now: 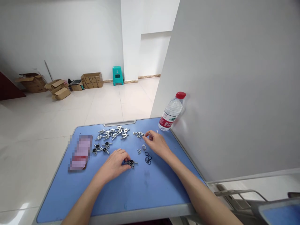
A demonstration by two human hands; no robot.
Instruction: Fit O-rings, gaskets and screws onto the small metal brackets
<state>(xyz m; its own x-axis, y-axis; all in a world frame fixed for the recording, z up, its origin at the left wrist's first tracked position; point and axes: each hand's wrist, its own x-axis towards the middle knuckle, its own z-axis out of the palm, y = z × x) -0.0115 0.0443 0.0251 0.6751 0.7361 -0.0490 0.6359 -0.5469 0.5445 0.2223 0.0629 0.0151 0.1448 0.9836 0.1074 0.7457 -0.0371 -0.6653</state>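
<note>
My left hand (114,164) grips a small metal fitting with a round black centre (131,162) by its left side, between thumb and fingers, low over the blue table. Farther right, my right hand (157,144) has its thumb and fingertips pinched at the edge of a small heap of silvery metal parts (138,134); the fingers partly cover the piece they hold. Below that heap lie a single metal bracket (143,147), several tiny metal pieces (139,151) and several black rubber rings (148,160).
Several U-shaped metal brackets (114,132) lie at the table's back. Several black-centred fittings (100,148) sit left of my left hand, beside a blurred purplish item (80,153). A red-capped water bottle (172,111) stands against the grey partition (225,93) at right.
</note>
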